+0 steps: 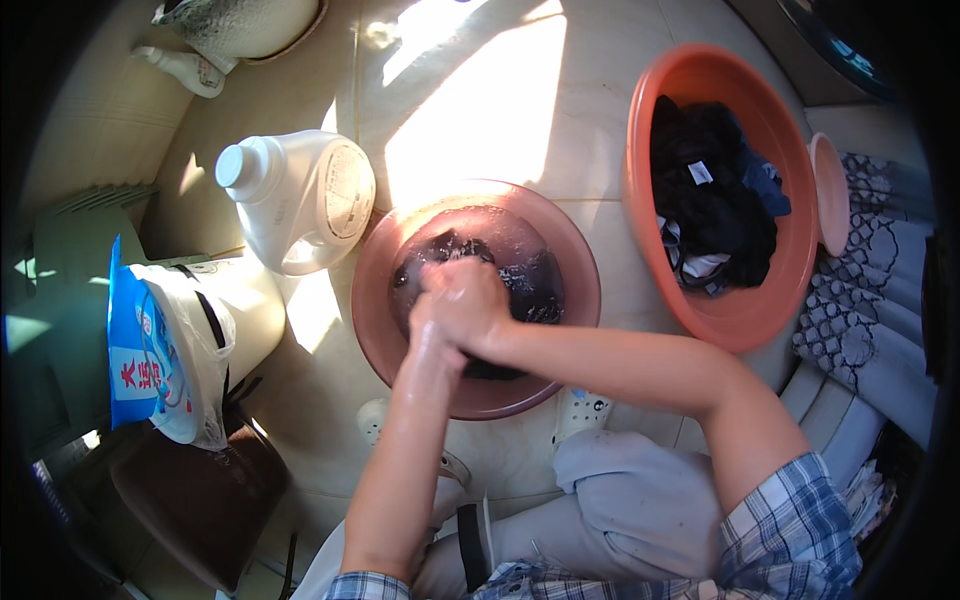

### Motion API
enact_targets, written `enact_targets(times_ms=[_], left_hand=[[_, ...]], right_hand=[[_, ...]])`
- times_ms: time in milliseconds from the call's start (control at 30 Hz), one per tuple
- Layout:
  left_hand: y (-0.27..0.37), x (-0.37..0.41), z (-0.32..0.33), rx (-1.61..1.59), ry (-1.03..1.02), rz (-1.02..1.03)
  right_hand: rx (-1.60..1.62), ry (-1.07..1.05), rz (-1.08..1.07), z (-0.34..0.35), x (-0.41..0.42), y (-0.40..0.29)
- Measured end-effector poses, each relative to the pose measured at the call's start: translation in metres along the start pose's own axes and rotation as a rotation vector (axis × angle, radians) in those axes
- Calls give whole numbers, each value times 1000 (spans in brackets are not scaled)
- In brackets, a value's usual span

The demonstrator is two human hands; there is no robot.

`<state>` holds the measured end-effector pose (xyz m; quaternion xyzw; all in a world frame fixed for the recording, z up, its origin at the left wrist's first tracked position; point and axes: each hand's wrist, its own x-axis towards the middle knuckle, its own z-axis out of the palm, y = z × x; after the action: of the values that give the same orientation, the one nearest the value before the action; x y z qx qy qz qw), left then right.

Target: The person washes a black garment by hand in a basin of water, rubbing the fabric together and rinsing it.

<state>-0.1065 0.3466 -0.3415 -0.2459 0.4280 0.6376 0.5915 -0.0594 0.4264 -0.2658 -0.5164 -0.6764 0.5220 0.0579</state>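
A pink plastic basin of soapy water stands on the tiled floor between my feet. Dark wet cloth lies in the water. My right hand is pressed against my left hand, both wet and crossed at the wrists above the cloth. Motion blur and overlap hide the fingers, so whether cloth is pinched between them cannot be told. Left of the basin stands a white detergent jug with a light blue cap.
An orange tub of dark clothes stands at right, beside a patterned grey cloth. At left are a lined white bin holding a blue packet and a brown bag-like object. A white spray bottle lies far left.
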Motion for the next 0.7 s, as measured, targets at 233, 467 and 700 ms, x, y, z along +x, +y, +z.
enact_targets(times_ms=[233,467,700], left_hand=[[2,-36,44,138,42,-120],[-2,-30,47,228,216,-214],[20,-40,39,212,75,-210]], right_hand=[[-17,44,68,0,15,14],[-112,-22,156,-4,20,28],[21,-95,-68,-24,34,21]])
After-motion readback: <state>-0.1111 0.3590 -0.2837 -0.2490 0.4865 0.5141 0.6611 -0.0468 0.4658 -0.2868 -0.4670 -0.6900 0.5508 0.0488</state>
